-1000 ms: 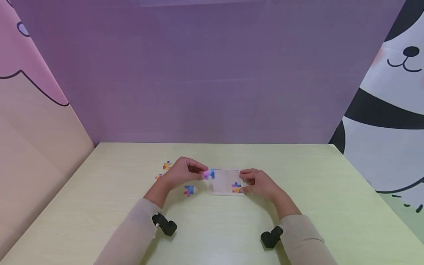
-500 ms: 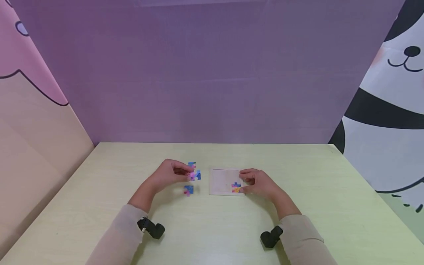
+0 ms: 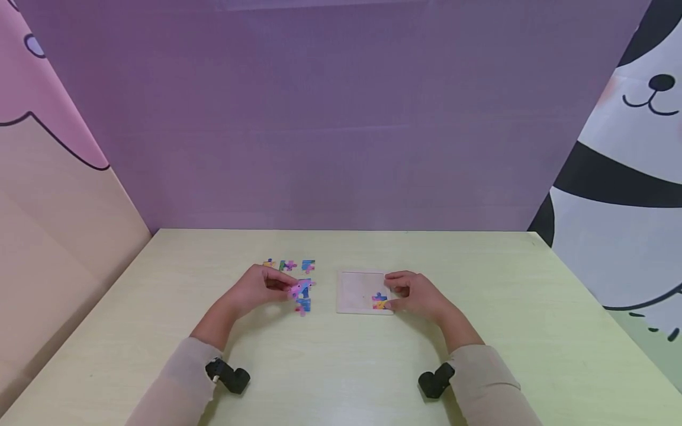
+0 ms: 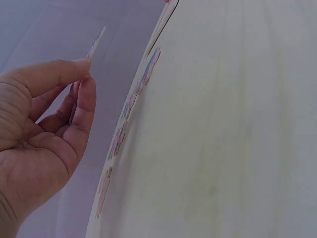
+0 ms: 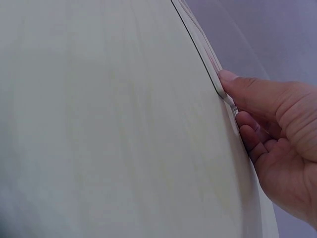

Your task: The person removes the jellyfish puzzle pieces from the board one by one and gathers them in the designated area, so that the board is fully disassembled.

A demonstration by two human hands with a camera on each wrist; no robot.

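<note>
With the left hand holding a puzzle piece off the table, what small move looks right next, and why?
Probably carry the pinched puzzle piece rightward to the tray, which holds one piece and shows bare spaces. The right hand steadies its edge; the left hand holds the piece aloft.

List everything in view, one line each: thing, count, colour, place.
puzzle board: one, pale wood, centre of the table.
placed piece: one, blue, yellow and pink, near right corner of the board.
held piece: one, pink and blue, pinched above the table left of the board.
loose pieces: three in a row at the far left of the board, multicoloured; another just under the held piece.
table: one, pale yellow-green.
wrist cameras: two, black, on the sleeves.
left hand: pinches the held piece.
right hand: grips the board's right edge.
</note>
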